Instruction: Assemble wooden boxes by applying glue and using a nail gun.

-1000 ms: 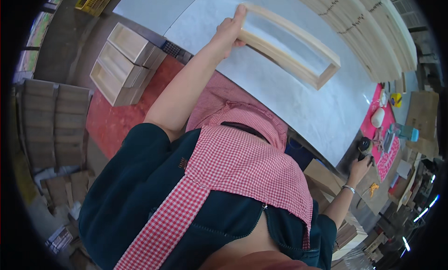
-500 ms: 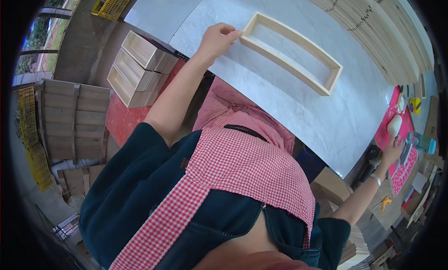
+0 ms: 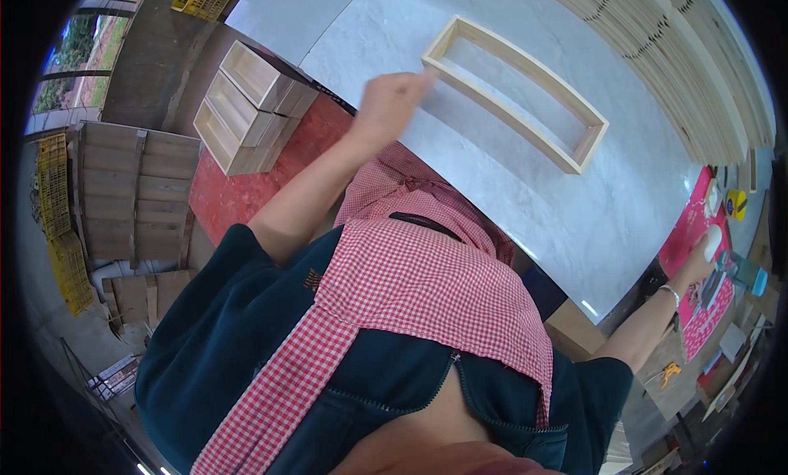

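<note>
Lying on the white, grey-veined table, toward one o'clock, the frame is a long, narrow rectangle of pale, bare wood with fine grain. Its four thin sides stand on edge and meet at square corners, and the tabletop shows through the middle. It slants from ten o'clock to four o'clock, its long sides looking slightly bowed.

The left hand, at twelve o'clock, is blurred, fingers bent, just beside the frame's near-left corner; I cannot tell whether it touches or grips it. The right hand, at three o'clock, has its fingers at a rounded white object; how firmly it grasps is unclear. Boards are stacked at two o'clock, wooden boxes at ten.
</note>
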Available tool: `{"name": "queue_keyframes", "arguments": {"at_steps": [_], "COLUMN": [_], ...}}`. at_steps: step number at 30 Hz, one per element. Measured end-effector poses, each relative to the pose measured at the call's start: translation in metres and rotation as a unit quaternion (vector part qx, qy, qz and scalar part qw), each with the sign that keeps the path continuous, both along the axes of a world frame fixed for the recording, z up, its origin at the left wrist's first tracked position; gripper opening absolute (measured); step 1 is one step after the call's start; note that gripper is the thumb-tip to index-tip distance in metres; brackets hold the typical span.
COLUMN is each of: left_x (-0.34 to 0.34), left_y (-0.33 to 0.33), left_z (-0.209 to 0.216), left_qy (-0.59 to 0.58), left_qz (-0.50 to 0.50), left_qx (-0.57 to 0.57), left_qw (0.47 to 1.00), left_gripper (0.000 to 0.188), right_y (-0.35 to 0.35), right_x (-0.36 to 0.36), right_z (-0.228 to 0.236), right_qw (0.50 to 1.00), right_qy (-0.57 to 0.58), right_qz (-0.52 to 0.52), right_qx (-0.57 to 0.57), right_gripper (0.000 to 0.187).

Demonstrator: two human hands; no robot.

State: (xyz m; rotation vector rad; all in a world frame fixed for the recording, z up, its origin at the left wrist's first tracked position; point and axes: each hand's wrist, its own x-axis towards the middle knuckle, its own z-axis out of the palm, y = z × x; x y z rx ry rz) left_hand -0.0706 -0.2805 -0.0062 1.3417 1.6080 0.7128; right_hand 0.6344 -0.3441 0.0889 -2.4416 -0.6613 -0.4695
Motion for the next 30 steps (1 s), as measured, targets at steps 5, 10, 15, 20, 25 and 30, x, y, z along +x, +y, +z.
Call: {"name": "queue_keyframes", "arguments": {"at_steps": [5, 10, 15, 20, 25, 30], "left_x": [0.062, 0.071, 0.060, 0.074, 0.077, 0.072], "left_y": [0.008, 0.037, 0.062, 0.146, 0.101, 0.022], "left_z": [-0.035, -0.042, 0.023, -0.006, -0.007, -0.049], "left_qy": [0.135, 0.212, 0.212, 0.106, 0.140, 0.267], "left_qz": [-0.102, -0.139, -0.221, -0.466, -0.252, -0.234], "left_qx": [0.440, 0.520, 0.331, 0.017, 0.276, 0.476], "left_qw": [0.882, 0.816, 0.892, 0.878, 0.917, 0.804], "left_gripper": [0.019, 0.017, 0.021, 0.054, 0.034, 0.034], "right_y": [-0.001, -0.002, -0.008, 0.001, 0.005, 0.009], "right_x": [-0.140, -0.250, -0.302, -0.354, -0.389, -0.424], "right_z": [-0.006, -0.015, -0.021, -0.038, -0.040, -0.055], "right_qw": [0.943, 0.807, 0.759, 0.739, 0.712, 0.702], "right_qy": [0.080, 0.161, 0.235, 0.302, 0.360, 0.416], "right_qz": [0.131, 0.256, 0.337, 0.386, 0.417, 0.420], "right_qx": [0.295, 0.507, 0.505, 0.461, 0.435, 0.397], "right_gripper": [0.054, 0.038, 0.045, 0.047, 0.048, 0.048]}}
